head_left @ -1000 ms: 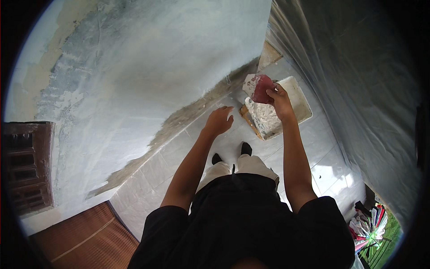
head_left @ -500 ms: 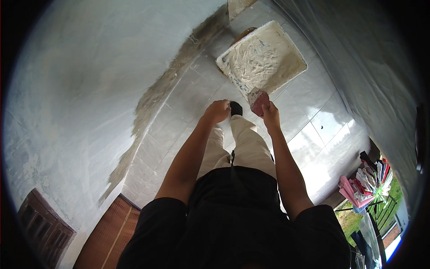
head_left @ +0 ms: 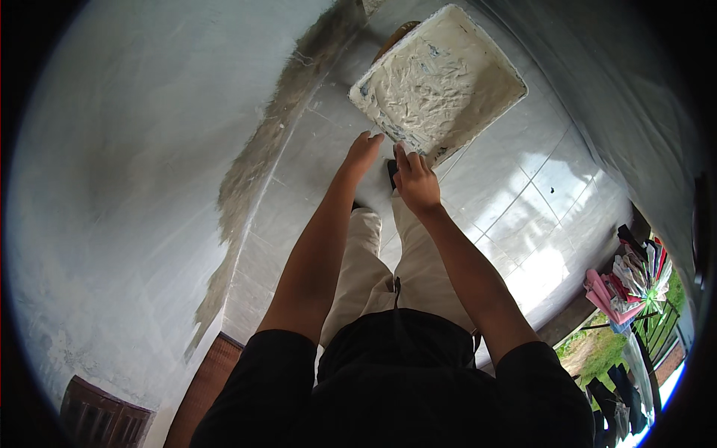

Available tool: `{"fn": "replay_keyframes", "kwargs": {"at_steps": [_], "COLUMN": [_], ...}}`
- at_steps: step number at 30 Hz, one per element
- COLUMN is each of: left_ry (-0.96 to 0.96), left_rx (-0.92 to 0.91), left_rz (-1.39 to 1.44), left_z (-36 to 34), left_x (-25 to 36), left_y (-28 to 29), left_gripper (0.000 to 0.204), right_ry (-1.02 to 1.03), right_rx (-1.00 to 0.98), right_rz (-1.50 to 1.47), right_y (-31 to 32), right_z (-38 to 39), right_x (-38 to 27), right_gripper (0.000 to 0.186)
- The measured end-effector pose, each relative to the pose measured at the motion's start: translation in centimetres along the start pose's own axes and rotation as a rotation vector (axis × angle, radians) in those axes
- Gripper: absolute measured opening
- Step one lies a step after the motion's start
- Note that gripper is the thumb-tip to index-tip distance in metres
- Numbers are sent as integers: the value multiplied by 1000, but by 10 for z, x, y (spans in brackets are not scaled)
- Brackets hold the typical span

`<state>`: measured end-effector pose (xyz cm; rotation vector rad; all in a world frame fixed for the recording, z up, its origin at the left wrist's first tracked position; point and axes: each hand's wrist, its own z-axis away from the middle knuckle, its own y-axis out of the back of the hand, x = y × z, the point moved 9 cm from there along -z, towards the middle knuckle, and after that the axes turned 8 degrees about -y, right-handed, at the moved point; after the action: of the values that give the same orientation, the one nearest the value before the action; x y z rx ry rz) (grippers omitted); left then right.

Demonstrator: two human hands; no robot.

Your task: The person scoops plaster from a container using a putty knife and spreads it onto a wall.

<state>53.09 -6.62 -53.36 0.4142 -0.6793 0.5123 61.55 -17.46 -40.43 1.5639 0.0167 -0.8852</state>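
In my head view, the tray (head_left: 520,89) of pale paste (head_left: 433,82) sits just ahead, plenty left. My left grip (head_left: 363,154) and right grip (head_left: 415,181) are near its close corner; I cannot tell how tightly they close or on what. The work seems partway: wall (head_left: 149,164) mostly coated, rough lower band (head_left: 258,149) bare.
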Motion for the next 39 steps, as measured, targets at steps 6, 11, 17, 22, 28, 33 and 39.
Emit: {"fn": "replay_keyframes", "kwargs": {"at_steps": [6,11,17,22,28,33,39], "left_ry": [97,188,189,113,111,138,153], "left_rx": [-10,9,-144,-215,-220,-237,-193], "left_rz": [350,625,794,883,952,954,975], "left_z": [1,-6,-7,-6,-4,-4,-5], "left_x": [9,0,15,27,35,37,35], "left_y": [-14,-7,-21,-15,-13,-15,-13], "left_gripper": [49,44,27,32,40,40,40], "right_ry": [74,92,76,61,104,180,163], "right_rx": [56,84,129,72,104,96,19], "right_rz": [108,257,344,340,284,243,133], "right_y": [-23,-43,-62,-73,-71,-68,-56], "right_z": [-9,-9,-2,0,3,13,34], "right_x": [3,-10,-4,-5,-7,-14,-34], "right_gripper": [59,54,49,50,55,55,58]}}
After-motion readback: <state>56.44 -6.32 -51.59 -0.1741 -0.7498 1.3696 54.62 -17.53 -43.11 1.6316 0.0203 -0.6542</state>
